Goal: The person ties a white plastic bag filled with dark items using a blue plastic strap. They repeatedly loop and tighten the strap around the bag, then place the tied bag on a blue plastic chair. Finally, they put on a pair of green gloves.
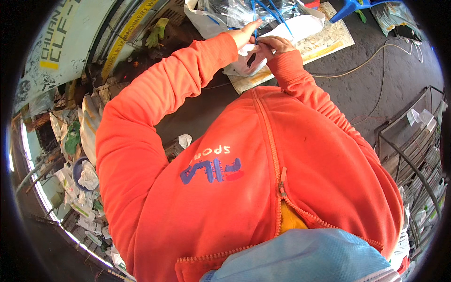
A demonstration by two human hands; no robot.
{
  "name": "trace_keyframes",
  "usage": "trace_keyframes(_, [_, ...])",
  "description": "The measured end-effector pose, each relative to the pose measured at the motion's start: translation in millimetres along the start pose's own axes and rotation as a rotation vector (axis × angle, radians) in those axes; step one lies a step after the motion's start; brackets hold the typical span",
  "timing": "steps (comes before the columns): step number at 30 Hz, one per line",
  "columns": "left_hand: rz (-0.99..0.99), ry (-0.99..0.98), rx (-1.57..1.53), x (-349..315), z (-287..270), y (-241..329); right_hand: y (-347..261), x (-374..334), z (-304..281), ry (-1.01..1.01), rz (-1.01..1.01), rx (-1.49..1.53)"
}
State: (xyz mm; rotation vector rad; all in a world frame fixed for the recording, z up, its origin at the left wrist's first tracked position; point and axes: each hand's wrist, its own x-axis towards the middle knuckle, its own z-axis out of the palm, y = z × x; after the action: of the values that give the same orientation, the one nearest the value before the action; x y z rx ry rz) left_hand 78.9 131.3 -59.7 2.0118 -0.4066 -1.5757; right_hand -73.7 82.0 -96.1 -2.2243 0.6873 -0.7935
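Both my hands meet at the near edge of a large white sack [307, 26] at the top of the view. Clear plastic film [230, 10] bulges from it, and thin blue cords [277, 14] cross over the top. My left hand [244, 35] is closed at a blue cord that runs down between my hands, one finger pointing forward. Close beside it, my right hand [277, 45] has its fingers curled at the sack's edge; what they pinch is hidden. Below my hands hangs a white flap [249, 65] with a dark oval hole.
The sack rests on a worn, pale board [329, 40] on the dark floor. A hose [352, 73] trails to the right, near a blue plastic object [347, 9]. Left stand a large machine [61, 42] and a yellowish glove [156, 34]. Metal racks [413, 155] line the right side.
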Motion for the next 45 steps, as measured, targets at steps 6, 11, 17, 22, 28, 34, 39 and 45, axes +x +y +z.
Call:
trace_keyframes(6, [0.043, -0.076, -0.052, 2.1, -2.9, -2.7, -5.4, 1.5, -1.2, -0.073, 0.042, -0.057])
trace_keyframes(11, [0.092, -0.116, -0.019, -0.1, -5.7, -4.4, -13.5, 15.1, -3.1, -0.246, 0.110, -0.221])
trace_keyframes(17, [0.122, -0.087, -0.037, -2.0, -3.3, -7.6, -25.0, 37.5, -11.7, -0.503, 0.223, -0.343])
trace_keyframes(22, [0.532, 0.089, 0.119, 9.1, -2.6, -28.0, -32.0, 59.8, -14.5, -0.682, 0.142, -0.427])
trace_keyframes(28, [0.552, 0.112, 0.261, 12.6, -6.9, -33.8, -26.1, 100.7, -15.7, -0.969, 0.118, -0.405])
trace_keyframes(34, [0.665, 0.359, 0.242, -5.2, 11.0, -40.1, -16.9, 122.0, 6.4, -1.170, 0.462, -0.448])
trace_keyframes(39, [0.764, 0.685, 0.371, -13.2, 33.7, -48.7, -19.1, 125.1, 20.5, -1.297, 0.470, -0.536])
trace_keyframes(45, [0.890, 0.972, 0.574, -9.2, 49.2, -49.0, -17.9, 126.9, -12.0, -1.272, 0.322, -0.169])
